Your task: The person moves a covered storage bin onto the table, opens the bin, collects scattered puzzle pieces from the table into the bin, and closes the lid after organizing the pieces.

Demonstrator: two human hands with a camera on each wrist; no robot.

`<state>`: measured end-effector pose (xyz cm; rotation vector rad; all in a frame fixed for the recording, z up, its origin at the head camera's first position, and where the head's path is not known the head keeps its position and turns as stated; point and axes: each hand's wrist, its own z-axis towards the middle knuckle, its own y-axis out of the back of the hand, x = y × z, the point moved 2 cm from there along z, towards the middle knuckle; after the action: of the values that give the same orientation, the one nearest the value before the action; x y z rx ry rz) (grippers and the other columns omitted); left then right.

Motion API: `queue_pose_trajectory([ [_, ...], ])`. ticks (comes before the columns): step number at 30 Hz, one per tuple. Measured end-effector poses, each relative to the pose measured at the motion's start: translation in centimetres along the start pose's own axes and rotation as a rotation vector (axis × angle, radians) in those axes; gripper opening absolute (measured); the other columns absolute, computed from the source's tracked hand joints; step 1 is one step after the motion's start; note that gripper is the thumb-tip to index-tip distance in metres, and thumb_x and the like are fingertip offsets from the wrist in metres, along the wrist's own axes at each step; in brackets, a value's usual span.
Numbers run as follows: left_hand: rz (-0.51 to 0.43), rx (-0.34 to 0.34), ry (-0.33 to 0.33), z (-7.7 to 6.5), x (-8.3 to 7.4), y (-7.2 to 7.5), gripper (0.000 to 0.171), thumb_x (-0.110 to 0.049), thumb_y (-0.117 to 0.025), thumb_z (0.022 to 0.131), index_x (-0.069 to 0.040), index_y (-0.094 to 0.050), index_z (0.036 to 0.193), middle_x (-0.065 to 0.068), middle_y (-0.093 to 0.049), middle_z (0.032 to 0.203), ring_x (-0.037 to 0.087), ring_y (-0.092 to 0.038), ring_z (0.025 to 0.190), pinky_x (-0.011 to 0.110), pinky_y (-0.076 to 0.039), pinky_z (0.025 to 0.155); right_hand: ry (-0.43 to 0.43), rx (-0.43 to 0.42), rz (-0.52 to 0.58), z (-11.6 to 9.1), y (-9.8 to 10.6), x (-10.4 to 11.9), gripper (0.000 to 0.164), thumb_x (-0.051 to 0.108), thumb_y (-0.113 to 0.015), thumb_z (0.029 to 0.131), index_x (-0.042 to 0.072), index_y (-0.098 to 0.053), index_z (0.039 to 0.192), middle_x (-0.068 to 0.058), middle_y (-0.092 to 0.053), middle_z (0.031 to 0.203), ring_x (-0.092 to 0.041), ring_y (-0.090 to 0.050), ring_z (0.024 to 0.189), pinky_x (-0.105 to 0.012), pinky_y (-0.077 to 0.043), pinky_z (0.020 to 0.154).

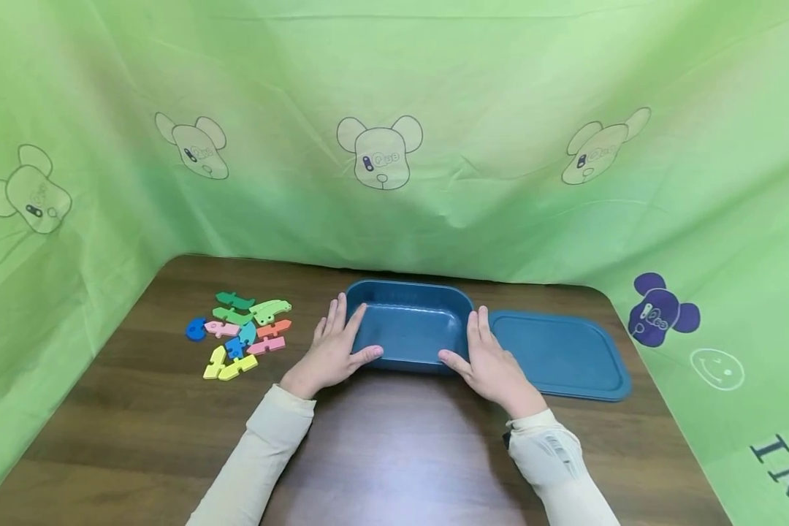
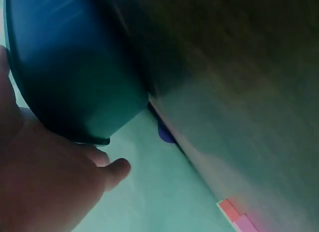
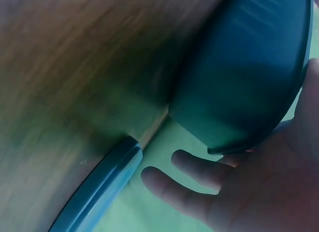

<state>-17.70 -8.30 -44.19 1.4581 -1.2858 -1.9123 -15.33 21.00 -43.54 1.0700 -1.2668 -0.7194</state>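
A dark blue rectangular container (image 1: 410, 332) stands uncovered on the table, its inside bare. My left hand (image 1: 332, 347) lies against its left side, fingers extended and thumb at the front rim. Mirroring it, my right hand (image 1: 493, 361) touches the right side with straight fingers, the thumb near the front right corner. In the left wrist view, the container's outer wall (image 2: 75, 67) rises beside my hand. Two straight fingers (image 3: 184, 194) reach past the container's corner in the right wrist view. The matching blue lid (image 1: 559, 354) lies flat just right of the container.
Several colourful notched puzzle pieces (image 1: 239, 332) lie loosely grouped on the left of the brown wooden table (image 1: 394, 446). A green cloth (image 1: 269, 212) with printed bear heads hangs behind the table and along both sides.
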Motion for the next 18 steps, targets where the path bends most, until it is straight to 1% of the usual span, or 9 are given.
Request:
queue_pose_trajectory([
  [3,-0.003,0.006,-0.001,0.0,0.2,-0.1,0.089,-0.058,-0.056,0.098,-0.010,-0.016,0.162,0.023,0.011,0.165,0.036,0.011,0.151,0.058,-0.006,0.118,-0.020,0.015,-0.002,0.3,-0.1,-0.1,0.108,0.072,-0.042,0.097,-0.007,-0.001,0.157,-0.023,0.011,0.165,-0.049,-0.020,0.145,-0.072,-0.028,0.104],
  [6,-0.001,0.020,0.000,0.1,0.3,0.0,0.089,-0.059,-0.055,0.098,-0.011,-0.017,0.162,0.023,0.011,0.165,0.037,0.008,0.152,0.058,-0.007,0.118,-0.030,0.024,0.012,0.5,-0.2,-0.1,0.108,0.071,-0.044,0.097,-0.006,0.000,0.158,-0.020,0.013,0.165,-0.049,-0.017,0.146,-0.073,-0.025,0.105],
  [11,-0.007,0.061,0.007,0.2,0.4,0.4,0.090,-0.061,-0.053,0.098,-0.012,-0.015,0.163,0.019,0.011,0.165,0.035,0.007,0.152,0.059,-0.008,0.118,-0.018,0.034,0.045,0.7,0.1,-0.3,0.108,0.069,-0.047,0.097,-0.006,0.001,0.157,-0.023,0.011,0.165,-0.054,-0.027,0.140,-0.069,-0.031,0.103],
  [13,-0.026,0.067,0.005,0.2,0.7,0.7,0.089,-0.061,-0.054,0.098,-0.012,-0.015,0.163,0.018,0.009,0.166,0.035,0.005,0.152,0.059,-0.007,0.118,-0.014,0.037,0.057,0.7,0.1,-0.3,0.109,0.069,-0.047,0.096,-0.007,0.001,0.157,-0.024,0.011,0.164,-0.055,-0.029,0.138,-0.067,-0.033,0.103],
  [16,-0.065,0.057,-0.005,-0.1,1.4,1.2,0.087,-0.058,-0.056,0.098,-0.013,-0.018,0.162,0.018,0.003,0.167,0.037,-0.001,0.152,0.062,-0.009,0.117,-0.006,0.035,0.078,0.7,0.0,-0.3,0.110,0.069,-0.048,0.096,-0.007,0.001,0.157,-0.025,0.010,0.164,-0.055,-0.029,0.139,-0.066,-0.033,0.104],
  [18,-0.098,0.045,-0.005,-0.6,2.2,1.7,0.085,-0.054,-0.059,0.098,-0.013,-0.020,0.162,0.018,-0.001,0.167,0.041,-0.009,0.151,0.064,-0.013,0.115,-0.005,0.044,0.089,0.8,-0.1,-0.3,0.111,0.070,-0.048,0.096,-0.008,0.002,0.157,-0.025,0.011,0.164,-0.054,-0.026,0.140,-0.065,-0.033,0.105],
])
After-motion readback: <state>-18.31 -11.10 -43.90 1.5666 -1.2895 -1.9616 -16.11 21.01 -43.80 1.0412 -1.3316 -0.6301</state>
